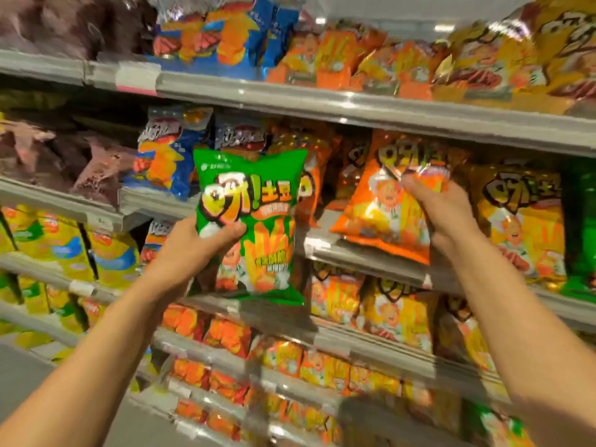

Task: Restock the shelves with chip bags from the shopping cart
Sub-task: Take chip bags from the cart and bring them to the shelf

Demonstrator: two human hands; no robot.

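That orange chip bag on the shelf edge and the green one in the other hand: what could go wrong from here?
1. The orange bag juts past the shelf lip, gripped only at its top by the right hand; released now, it may slide off.
2. The green bag hangs from the left hand by one side and could slip.
3. Green bags sit far right, so this one might get misplaced.

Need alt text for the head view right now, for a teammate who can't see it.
The left hand holds a green chip bag upright before the shelves, while the right hand grips an orange chip bag resting on the middle shelf. Rows of orange, yellow and blue bags fill the shelves around.
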